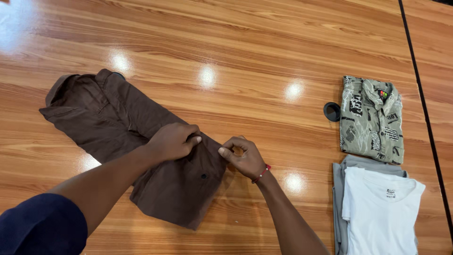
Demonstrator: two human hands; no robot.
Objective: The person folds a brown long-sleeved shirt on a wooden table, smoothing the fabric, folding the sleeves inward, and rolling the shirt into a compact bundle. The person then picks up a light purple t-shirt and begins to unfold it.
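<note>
A brown button-up shirt [113, 127] lies partly folded on the wooden table [264, 52], collar at the far left. My left hand [172, 140] presses down on the shirt's right part, its fingers pinching the cloth at the upper edge. My right hand [243, 157] pinches the shirt's right edge just beside it. A red bracelet sits on my right wrist. A dark button shows on the cloth below my left hand.
At the right lie a folded olive patterned shirt [372, 119], a folded white T-shirt [380, 210] and a grey garment [339, 189] under it. A round dark hole [331, 112] sits in the table beside the patterned shirt. A black seam [422, 108] runs down the right.
</note>
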